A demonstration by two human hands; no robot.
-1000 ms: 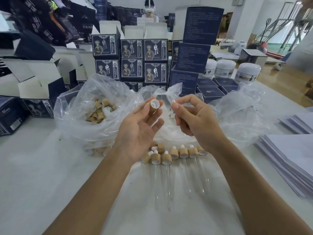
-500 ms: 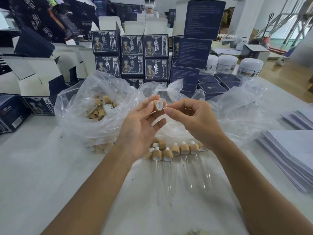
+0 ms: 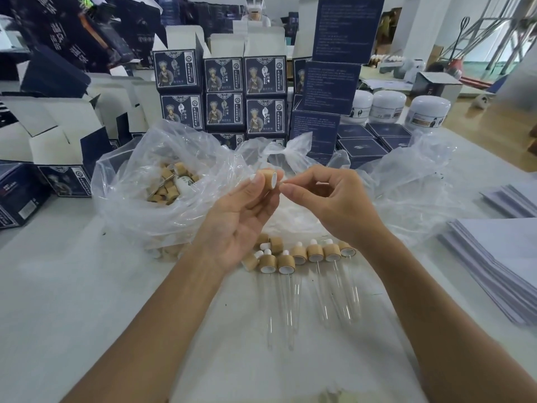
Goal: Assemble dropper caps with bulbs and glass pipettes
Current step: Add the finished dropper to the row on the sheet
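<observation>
My left hand (image 3: 238, 222) holds a cap (image 3: 268, 178) up in front of me, over the table (image 3: 72, 301). Thumb and fingers pinch its wooden side, and the white-lined open end faces my right hand (image 3: 331, 199). The right thumb and forefinger are pressed together at that opening. I judge they pinch a glass pipette, but clear glass barely shows against the bag (image 3: 139, 205) behind, so I cannot be sure.

The cap looks light and stiff, its wood grippy enough for a firm squeeze round the wall. The soft white bulb at its far end would give under pressure, so I would keep off it. The pipette is the fragile part: thin, slick, likely to snap if bent. I would hold it close to the entering end and push straight, without twisting sideways.

Finished droppers (image 3: 305, 257) lie in a row on the table below my hands, caps away from me, glass toward me. More loose caps sit in the bag to the left.
</observation>
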